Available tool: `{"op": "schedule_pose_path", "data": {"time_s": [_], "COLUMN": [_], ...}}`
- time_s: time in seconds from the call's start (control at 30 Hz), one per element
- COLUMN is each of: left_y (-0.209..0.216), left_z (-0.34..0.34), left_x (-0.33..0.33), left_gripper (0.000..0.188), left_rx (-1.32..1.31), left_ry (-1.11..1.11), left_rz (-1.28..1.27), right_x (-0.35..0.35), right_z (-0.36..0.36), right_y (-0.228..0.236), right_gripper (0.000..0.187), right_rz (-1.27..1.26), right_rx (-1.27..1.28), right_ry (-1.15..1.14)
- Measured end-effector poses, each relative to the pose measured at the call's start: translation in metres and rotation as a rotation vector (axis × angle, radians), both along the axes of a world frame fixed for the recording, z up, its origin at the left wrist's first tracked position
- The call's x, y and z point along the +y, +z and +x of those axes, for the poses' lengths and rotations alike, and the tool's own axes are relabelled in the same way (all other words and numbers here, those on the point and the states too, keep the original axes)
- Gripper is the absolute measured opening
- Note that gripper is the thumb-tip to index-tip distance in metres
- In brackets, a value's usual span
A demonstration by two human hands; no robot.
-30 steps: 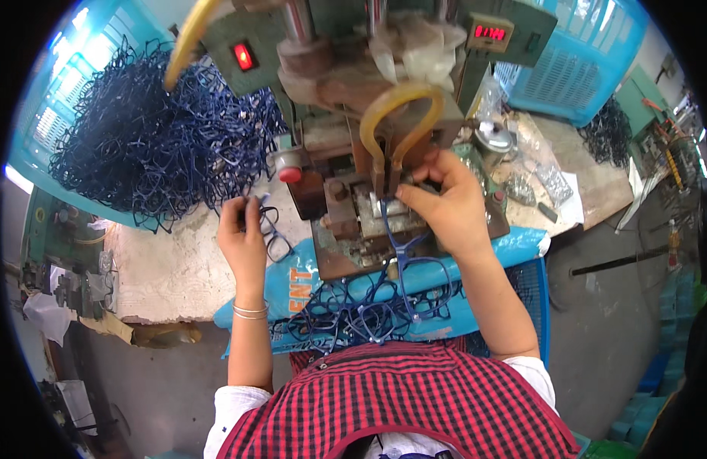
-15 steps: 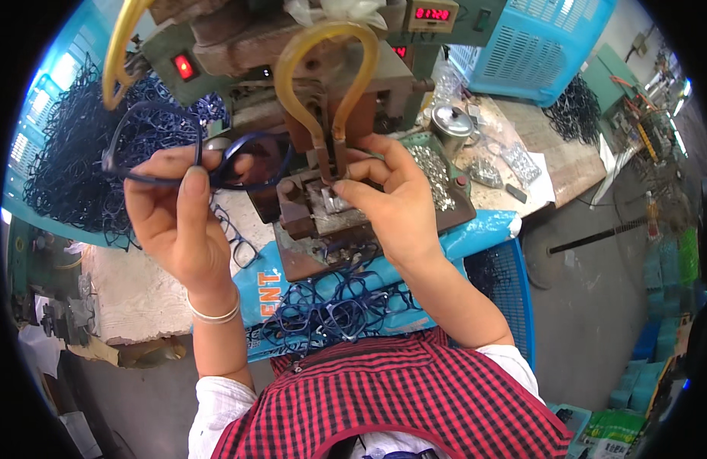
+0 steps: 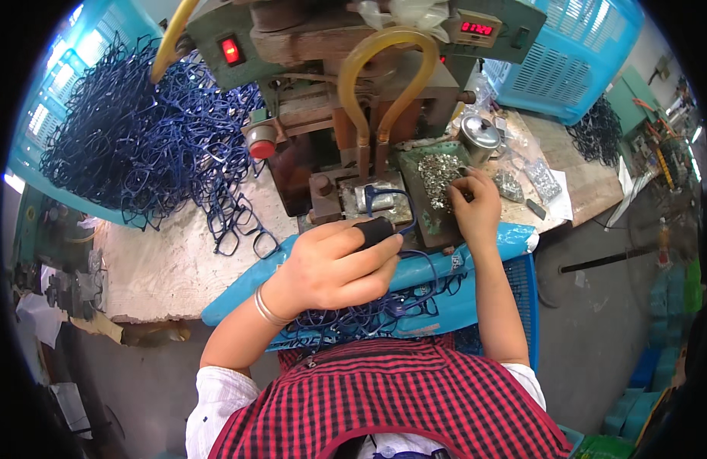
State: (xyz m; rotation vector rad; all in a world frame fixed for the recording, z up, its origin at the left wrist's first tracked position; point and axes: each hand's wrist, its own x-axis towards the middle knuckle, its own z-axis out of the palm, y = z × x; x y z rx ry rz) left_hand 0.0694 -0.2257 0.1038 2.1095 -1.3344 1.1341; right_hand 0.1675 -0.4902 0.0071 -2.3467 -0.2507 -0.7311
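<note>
My left hand [image 3: 334, 268] is closed around a dark blue eyeglass frame [image 3: 369, 202] in front of the machine. One rim of the frame lies by the metal block [image 3: 378, 199] of the fixture; the other hangs below my fingers, partly hidden. A black cover [image 3: 375, 233] wraps one finger of this hand. To the right, my right hand [image 3: 477, 205] reaches over a green tray [image 3: 437, 232] of small shiny metal parts [image 3: 439, 173]. Its thumb and fingers are pinched together at the tray's right side; what they hold is too small to make out.
Above the fixture hangs a looped yellow hose [image 3: 349, 73]. A red push button [image 3: 261, 148] sits left of it. Many blue frames [image 3: 131, 138] are heaped at the left, and others [image 3: 368, 310] lie in front of me. A lidded metal pot [image 3: 479, 136] stands behind the tray.
My left hand has brought the eyeglass frame from the left to the front of the fixture. My right hand has left the fixture for the parts tray. The view has shifted.
</note>
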Motion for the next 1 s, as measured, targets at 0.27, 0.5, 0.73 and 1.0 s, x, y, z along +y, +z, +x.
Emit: {"op": "schedule_pose_path", "data": {"time_s": [0.27, 0.5, 0.73, 1.0], "left_y": [-0.018, 0.003, -0.068, -0.147], "left_z": [-0.015, -0.071, -0.006, 0.033], "left_x": [-0.004, 0.075, 0.240, 0.215], "left_gripper": [0.025, 0.014, 0.016, 0.031], "left_rx": [0.107, 0.095, 0.786, 0.824], "left_ry": [0.060, 0.734, 1.267, 1.405], "left_rz": [-0.084, -0.469, -0.613, -0.583], "right_x": [0.003, 0.002, 0.026, -0.013], "right_z": [0.005, -0.010, 0.000, -0.033], "right_y": [0.001, 0.004, 0.020, 0.004], "right_gripper": [0.014, 0.013, 0.013, 0.011], "right_rz": [0.313, 0.709, 0.768, 0.566], "right_rx": [0.133, 0.217, 0.304, 0.213], "right_ry": [-0.004, 0.163, 0.288, 0.057]}}
